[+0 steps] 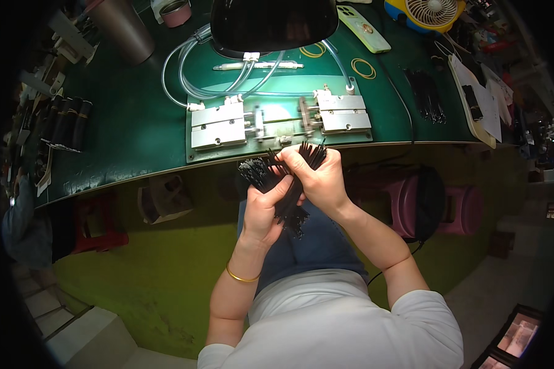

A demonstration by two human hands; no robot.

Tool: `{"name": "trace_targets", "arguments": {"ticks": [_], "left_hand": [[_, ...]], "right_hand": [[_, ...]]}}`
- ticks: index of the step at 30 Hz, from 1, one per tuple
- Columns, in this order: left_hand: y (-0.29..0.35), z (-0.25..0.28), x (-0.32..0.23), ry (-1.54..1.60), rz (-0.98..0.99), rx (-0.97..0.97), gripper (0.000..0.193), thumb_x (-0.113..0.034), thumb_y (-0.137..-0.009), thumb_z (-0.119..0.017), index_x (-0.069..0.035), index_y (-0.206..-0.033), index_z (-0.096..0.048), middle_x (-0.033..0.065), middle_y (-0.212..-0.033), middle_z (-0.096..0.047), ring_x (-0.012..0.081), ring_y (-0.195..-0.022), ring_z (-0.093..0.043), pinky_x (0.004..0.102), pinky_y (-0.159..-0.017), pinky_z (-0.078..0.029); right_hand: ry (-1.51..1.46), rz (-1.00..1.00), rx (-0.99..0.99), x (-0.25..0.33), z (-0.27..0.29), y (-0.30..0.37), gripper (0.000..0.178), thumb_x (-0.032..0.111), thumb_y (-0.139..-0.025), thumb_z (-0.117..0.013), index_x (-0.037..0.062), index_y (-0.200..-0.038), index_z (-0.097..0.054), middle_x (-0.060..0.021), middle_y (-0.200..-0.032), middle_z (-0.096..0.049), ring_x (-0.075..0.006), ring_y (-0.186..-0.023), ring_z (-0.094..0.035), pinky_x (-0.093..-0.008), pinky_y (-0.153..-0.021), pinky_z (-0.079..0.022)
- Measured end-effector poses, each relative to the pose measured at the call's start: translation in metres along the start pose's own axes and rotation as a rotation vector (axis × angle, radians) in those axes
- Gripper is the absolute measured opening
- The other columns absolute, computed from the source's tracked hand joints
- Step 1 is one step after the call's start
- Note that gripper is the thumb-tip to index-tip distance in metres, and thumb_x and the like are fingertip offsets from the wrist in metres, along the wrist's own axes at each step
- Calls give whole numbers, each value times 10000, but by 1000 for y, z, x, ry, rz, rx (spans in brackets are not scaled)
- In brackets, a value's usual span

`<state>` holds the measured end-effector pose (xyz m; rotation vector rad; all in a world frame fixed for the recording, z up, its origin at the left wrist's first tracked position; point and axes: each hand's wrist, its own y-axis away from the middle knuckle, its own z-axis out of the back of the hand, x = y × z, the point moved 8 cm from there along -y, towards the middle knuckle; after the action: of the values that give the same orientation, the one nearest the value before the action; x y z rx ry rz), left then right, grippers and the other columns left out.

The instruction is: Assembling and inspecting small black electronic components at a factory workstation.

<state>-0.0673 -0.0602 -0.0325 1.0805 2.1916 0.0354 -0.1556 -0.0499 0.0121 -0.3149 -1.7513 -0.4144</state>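
My left hand [266, 208] is closed round a thick bundle of thin black strands [258, 174], perhaps wires or tubes, whose pale tips fan out at the upper left. The lower ends of black strands poke out beneath that hand. Close against it on the right, my right hand [322, 179] grips another bunch of black strands [314, 152], with ends sticking up above the fingers. The bunches meet between my hands, so where one stops is hidden. Both hands are over my lap, just in front of the bench edge. Beyond them sits a fixture with two silver pneumatic cylinders [219, 126].
On the green bench [148, 132] are clear hoses [180, 67], a pen [226, 66], rubber bands [364, 69] and a phone [364, 29]. A black lamp head [274, 24] overhangs it. Tied black bundles [66, 123] lie left; loose black strands [426, 95] lie right, near a clipboard [474, 98].
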Motion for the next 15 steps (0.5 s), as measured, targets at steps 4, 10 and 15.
{"name": "trace_targets", "arguments": {"ticks": [4, 10, 15], "left_hand": [[-1, 3, 2, -16, 0, -31, 109, -83, -822, -556, 3, -889, -541, 90, -761, -591, 158, -629, -576, 264, -593, -484], [-3, 2, 1, -20, -2, -51, 115, -78, -815, -567, 4, -889, -536, 88, -758, -588, 159, -631, -575, 264, -595, -486], [-5, 1, 1, -26, -3, -24, 124, -87, -816, -569, 8, -890, -537, 88, -767, -587, 156, -640, -573, 263, -601, -483]], "right_hand": [[27, 8, -42, -1, 3, -2, 210, 153, -840, -541, -30, -762, -608, -49, -568, -581, -48, -381, -461, -187, -306, -324], [69, -10, -91, -1, 7, -6, 207, 140, -830, -542, -34, -740, -610, -67, -555, -586, -50, -369, -459, -190, -298, -315], [40, -55, -96, -4, 7, -8, 210, 142, -823, -553, -32, -717, -607, -83, -570, -597, -50, -362, -456, -189, -293, -310]]}}
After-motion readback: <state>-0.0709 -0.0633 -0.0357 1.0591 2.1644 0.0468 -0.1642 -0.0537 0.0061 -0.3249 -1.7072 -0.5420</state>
